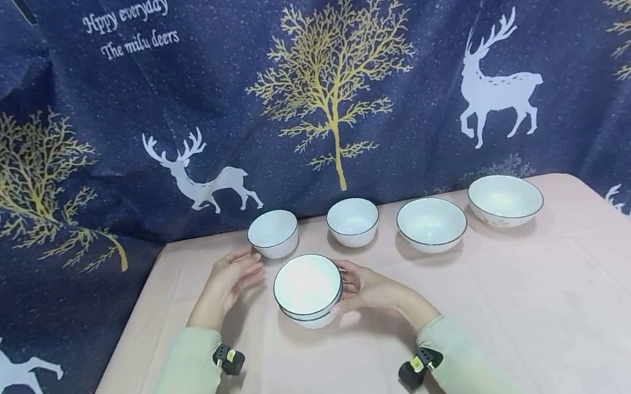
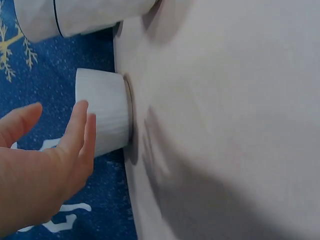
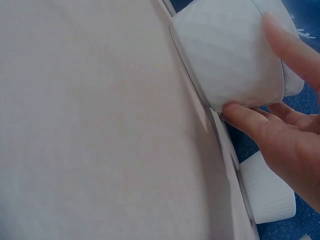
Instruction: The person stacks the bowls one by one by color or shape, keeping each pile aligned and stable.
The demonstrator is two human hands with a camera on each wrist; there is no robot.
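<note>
Two nested white bowls with dark rims [image 1: 308,285] are gripped at their right side by my right hand [image 1: 372,289], thumb toward the front and fingers behind. In the right wrist view, the nested bowls [image 3: 225,55] appear close over the table, thumb on the side. My left hand [image 1: 229,282] is to the left of them, fingers extended and apart from the stack. Just beyond its fingertips stands a white bowl [image 1: 274,236] at the back of the table. That ribbed bowl [image 2: 107,112] lies behind the left fingers in the left wrist view.
Along the back edge stand another small bowl [image 1: 354,223], a wider bowl [image 1: 432,226] and a large bowl with a printed pattern [image 1: 505,200]. A pale pink cloth [image 1: 534,320] covers the table. Behind hangs a dark blue curtain [image 1: 284,160] with deer and trees.
</note>
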